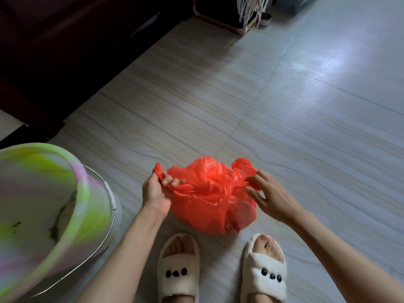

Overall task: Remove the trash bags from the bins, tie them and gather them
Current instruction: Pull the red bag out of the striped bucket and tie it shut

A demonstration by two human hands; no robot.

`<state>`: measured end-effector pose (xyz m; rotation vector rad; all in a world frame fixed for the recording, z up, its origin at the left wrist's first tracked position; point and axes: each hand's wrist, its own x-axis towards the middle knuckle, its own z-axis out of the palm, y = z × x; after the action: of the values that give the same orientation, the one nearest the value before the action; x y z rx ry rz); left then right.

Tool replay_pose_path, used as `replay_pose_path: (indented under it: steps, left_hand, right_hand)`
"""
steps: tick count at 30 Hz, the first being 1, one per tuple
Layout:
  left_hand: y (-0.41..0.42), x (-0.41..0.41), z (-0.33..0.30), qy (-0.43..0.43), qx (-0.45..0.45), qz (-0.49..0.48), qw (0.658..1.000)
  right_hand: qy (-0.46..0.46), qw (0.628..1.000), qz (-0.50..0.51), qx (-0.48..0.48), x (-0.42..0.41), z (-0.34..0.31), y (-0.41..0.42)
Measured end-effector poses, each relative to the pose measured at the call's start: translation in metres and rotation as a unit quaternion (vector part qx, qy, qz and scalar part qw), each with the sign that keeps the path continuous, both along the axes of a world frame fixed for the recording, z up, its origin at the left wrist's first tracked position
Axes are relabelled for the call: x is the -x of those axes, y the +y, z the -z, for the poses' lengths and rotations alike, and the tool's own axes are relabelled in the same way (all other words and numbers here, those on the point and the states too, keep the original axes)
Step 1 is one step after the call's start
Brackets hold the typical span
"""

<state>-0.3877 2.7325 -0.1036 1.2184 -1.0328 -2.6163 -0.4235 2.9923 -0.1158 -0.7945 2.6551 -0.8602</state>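
Red bag [213, 202] on floor at 6 o'clock, just ahead of slippers. Left hand [156, 191] curled round one twisted ear; right hand [270, 199] pinches other, apparently. Thin, soft, light, slippery plastic; grip ears near knot. Emptied bin [47, 212] at 8 o'clock.

Views: one, head-worn, wide-angle.
Facing: forward and steeply down at the tiled floor [284, 119].
Nearness: close; the left hand [156, 190] and right hand [270, 196] sit low in the centre.
Edges: slippered feet below the hands, dark furniture beyond the left hand.
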Motion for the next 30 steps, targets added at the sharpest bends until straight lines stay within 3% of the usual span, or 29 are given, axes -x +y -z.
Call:
replay_pose_path:
  steps: [3, 9, 13, 19, 23, 26, 30]
  left_hand:
    - [-0.008, -0.004, 0.001, -0.058, 0.018, -0.021, 0.998]
    - [-0.018, -0.005, 0.008, -0.140, 0.071, -0.030, 0.987]
    - [-0.019, -0.007, 0.011, -0.139, 0.052, -0.012, 0.989]
    - [-0.016, -0.016, -0.004, -0.140, 0.023, 0.146, 0.979]
    - [-0.011, -0.013, -0.006, -0.148, 0.030, 0.165, 0.975]
    - [-0.003, -0.004, -0.004, -0.135, 0.041, 0.153, 0.978]
    - [-0.003, 0.002, -0.002, -0.183, 0.130, 0.157, 0.962]
  right_hand:
    - [0.106, 0.993, 0.041, -0.027, 0.003, 0.016, 0.011]
    - [0.129, 0.983, 0.068, -0.108, 0.003, 0.030, 0.027]
    - [0.076, 0.973, 0.152, -0.157, 0.002, 0.038, 0.029]
    - [0.030, 0.965, 0.205, -0.163, -0.007, 0.033, 0.010]
    - [0.067, 0.975, 0.139, -0.157, -0.016, 0.015, -0.019]
    - [0.118, 0.968, 0.037, -0.217, -0.018, 0.015, -0.045]
    - [0.030, 0.953, 0.002, -0.300, -0.006, 0.028, -0.044]
